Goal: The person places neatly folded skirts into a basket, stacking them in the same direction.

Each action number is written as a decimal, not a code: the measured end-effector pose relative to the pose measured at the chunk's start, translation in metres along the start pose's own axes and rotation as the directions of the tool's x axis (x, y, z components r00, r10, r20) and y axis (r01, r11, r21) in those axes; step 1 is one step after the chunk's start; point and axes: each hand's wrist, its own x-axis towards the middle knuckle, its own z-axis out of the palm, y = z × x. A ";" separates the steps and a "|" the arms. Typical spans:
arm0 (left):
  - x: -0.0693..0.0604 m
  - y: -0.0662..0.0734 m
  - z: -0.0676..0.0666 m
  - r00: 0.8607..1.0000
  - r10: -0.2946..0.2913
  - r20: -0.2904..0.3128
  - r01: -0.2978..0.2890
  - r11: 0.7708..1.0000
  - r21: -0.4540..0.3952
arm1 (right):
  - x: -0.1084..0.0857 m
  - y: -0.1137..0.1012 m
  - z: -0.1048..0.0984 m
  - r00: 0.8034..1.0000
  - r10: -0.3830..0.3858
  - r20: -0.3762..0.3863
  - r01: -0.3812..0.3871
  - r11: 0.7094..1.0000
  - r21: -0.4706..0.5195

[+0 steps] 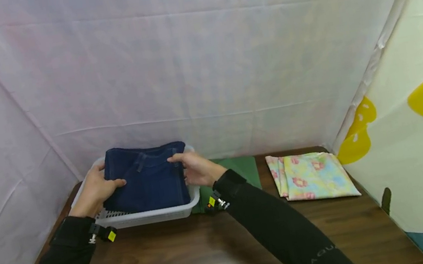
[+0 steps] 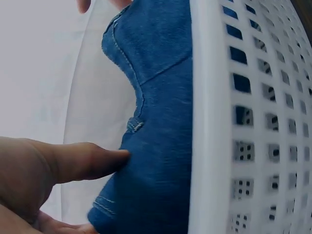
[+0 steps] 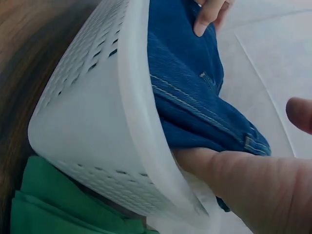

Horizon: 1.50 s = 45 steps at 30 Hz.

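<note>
A folded pair of dark blue jeans (image 1: pixel 148 180) lies in a white plastic basket (image 1: pixel 146 216), partly above its rim. My left hand (image 1: pixel 97 188) grips the left side of the jeans. In the left wrist view its thumb (image 2: pixel 105 161) presses on the denim, with the other fingers behind. My right hand (image 1: pixel 198 169) is at the right side. The right wrist view shows its fingers reaching under the denim inside the rim, their tips hidden, while the thumb (image 3: pixel 300 114) stands apart from the cloth.
A folded green cloth (image 1: pixel 245 170) lies right of the basket, partly beneath it. Farther right, a folded floral cloth (image 1: pixel 313 175) rests on the brown wooden table (image 1: pixel 216 262). White fabric walls (image 1: pixel 203 58) rise behind and at the sides.
</note>
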 end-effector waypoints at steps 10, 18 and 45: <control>-0.010 0.001 0.001 1.000 0.006 0.004 -0.006 0.989 0.146 | -0.014 -0.007 -0.011 0.992 -0.120 -0.032 0.114 0.981 -0.154; -0.016 0.015 0.023 0.994 0.107 0.014 -0.107 0.972 0.207 | -0.031 -0.004 -0.029 0.976 -0.216 -0.002 0.212 0.960 -0.181; -0.053 0.101 0.163 0.858 0.512 0.047 -0.504 0.819 0.276 | -0.097 0.032 -0.116 0.881 -0.473 -0.009 0.253 0.487 -0.836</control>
